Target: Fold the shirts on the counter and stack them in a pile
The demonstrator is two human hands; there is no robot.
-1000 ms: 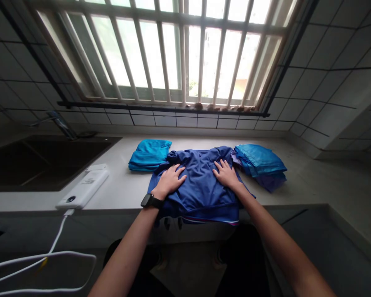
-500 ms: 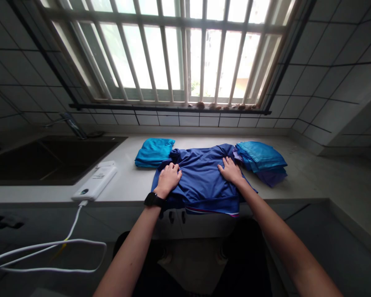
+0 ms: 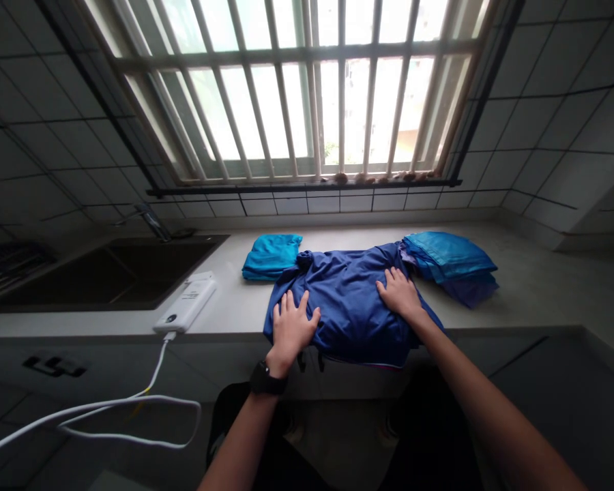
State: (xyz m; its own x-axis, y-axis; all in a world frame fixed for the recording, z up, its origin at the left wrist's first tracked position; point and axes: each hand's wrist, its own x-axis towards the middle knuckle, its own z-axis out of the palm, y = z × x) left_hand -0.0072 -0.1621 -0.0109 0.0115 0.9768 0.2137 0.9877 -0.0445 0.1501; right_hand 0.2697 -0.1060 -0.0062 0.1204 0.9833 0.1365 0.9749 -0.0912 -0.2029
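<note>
A dark blue shirt [image 3: 351, 300] lies spread and wrinkled on the white counter, its hem hanging over the front edge. My left hand [image 3: 293, 326] rests on the shirt's left side with fingers spread. On the right side of the cloth, my right hand [image 3: 400, 293] lies flat, fingers apart. Behind the shirt to the left sits a folded turquoise cloth [image 3: 272, 256]. A stack of folded blue and purple cloth [image 3: 450, 262] lies at the right, touching the shirt's upper right corner.
The counter [image 3: 230, 300] has a dark sink [image 3: 82, 286] with a faucet [image 3: 152, 221] on the left. Near the sink lies a white power bank [image 3: 187, 305], its white cable [image 3: 158, 368] hanging off the front edge. A barred window [image 3: 307, 109] stands behind.
My left hand has moved toward the front edge and its fingers have spread. The shirt's hem hangs slightly lower. The whole view has shifted, so things appear farther right.
</note>
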